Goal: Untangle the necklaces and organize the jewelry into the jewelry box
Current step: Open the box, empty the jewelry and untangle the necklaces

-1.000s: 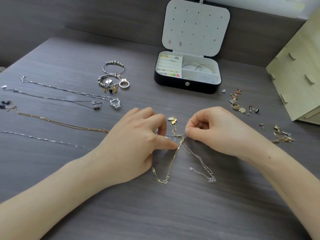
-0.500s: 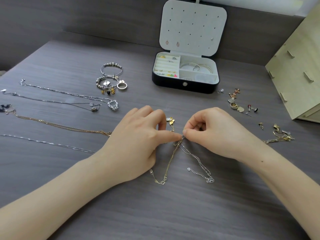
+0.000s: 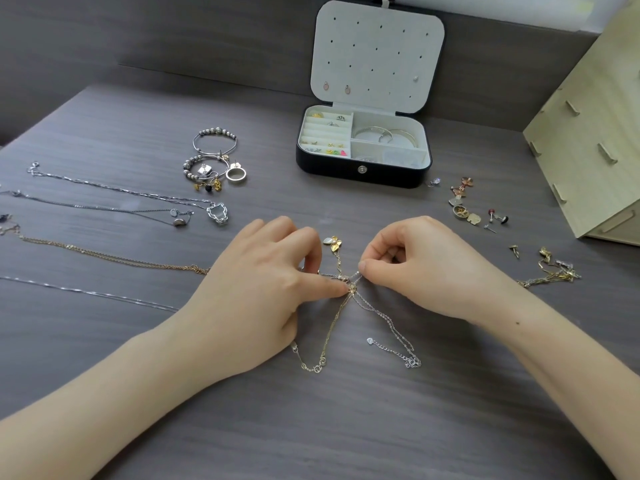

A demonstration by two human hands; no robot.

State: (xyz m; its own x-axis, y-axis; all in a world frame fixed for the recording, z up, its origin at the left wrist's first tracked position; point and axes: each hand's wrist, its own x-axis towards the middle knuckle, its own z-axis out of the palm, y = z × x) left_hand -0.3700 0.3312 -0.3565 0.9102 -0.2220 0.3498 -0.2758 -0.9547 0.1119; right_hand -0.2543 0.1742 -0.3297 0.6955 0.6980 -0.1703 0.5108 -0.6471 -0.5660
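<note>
Tangled necklaces (image 3: 349, 289), one gold and one silver, knotted at table centre, loose ends trailing nearward. Left hand (image 3: 263, 289) curled, thumb and forefinger pinching the knot from the left; right hand (image 3: 426, 268) closed to a loose fist, fingertips (image 3: 363, 266) nipping the same chains just right of it, both hands resting on the grey table (image 3: 346, 427). Further out: straightened necklaces (image 3: 114, 202) laid out at left, bracelets (image 3: 213, 157) beyond them, open jewelry box (image 3: 363, 168) at far centre, scattered earrings (image 3: 465, 209) right.
</note>
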